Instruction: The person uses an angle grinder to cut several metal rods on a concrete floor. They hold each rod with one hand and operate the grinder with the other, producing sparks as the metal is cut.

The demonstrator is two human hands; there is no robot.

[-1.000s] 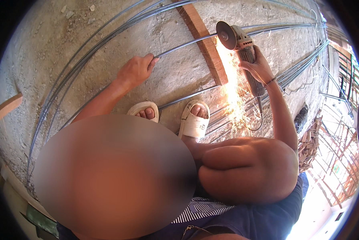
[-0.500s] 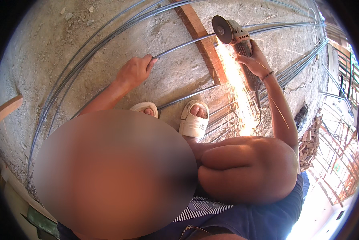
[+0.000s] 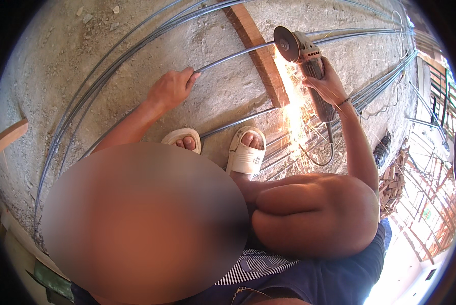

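My left hand (image 3: 174, 87) is closed round a thin steel rod (image 3: 233, 55), which runs right across a wooden board (image 3: 256, 51) on the ground. In my right hand (image 3: 327, 84) is an angle grinder (image 3: 312, 68), gripped by its dark body, with the cutting disc (image 3: 287, 44) at the rod's right part, just past the board. A bright stream of sparks (image 3: 295, 114) falls from the disc toward me. The exact contact of disc and rod is hidden by the disc. A cord (image 3: 331, 137) loops from the grinder's lower end.
Bundles of long steel rods (image 3: 126, 48) curve along the far left, and more rods (image 3: 380, 84) lie at the right. My sandalled feet (image 3: 246, 152) stand close to the sparks. Another wood piece (image 3: 8, 137) lies at far left; broken bricks (image 3: 392, 185) are piled at right.
The grinder and my right hand have shifted slightly right and down. The spark stream has grown narrower and shorter, leaving the cord's loop visible. My left hand stays nearly in place on the rod.
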